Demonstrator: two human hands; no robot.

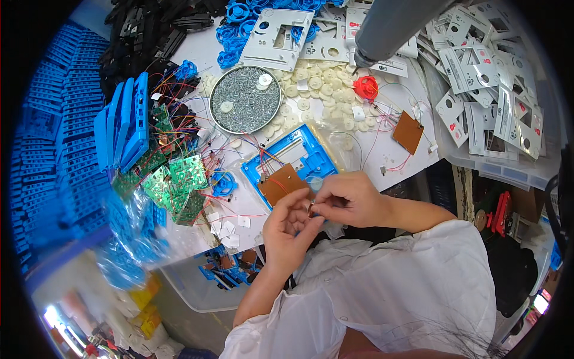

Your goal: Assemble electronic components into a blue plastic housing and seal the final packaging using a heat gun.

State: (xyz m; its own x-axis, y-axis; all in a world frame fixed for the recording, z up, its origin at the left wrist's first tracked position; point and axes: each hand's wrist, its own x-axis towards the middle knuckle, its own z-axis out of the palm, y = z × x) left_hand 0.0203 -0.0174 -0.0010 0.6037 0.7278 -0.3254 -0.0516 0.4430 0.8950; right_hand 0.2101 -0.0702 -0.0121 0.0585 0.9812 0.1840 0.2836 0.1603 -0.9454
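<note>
My left hand and my right hand meet over the near edge of the table. Between their fingertips is a small, dark, ring-like part, too small to name. My left fingers curl round it from below, while my right thumb and forefinger pinch it from the other side. Just beyond my hands lies a blue plastic housing on the table. A brown circuit board rests over its near left part, with thin wires attached; my left fingertips partly cover the board's near edge.
A round tin of screws stands beyond the housing, with whitish discs heaped beside it. Overhead at the right hangs a grey powered screwdriver. Green circuit boards lie left. Printed panels fill a bin at the right.
</note>
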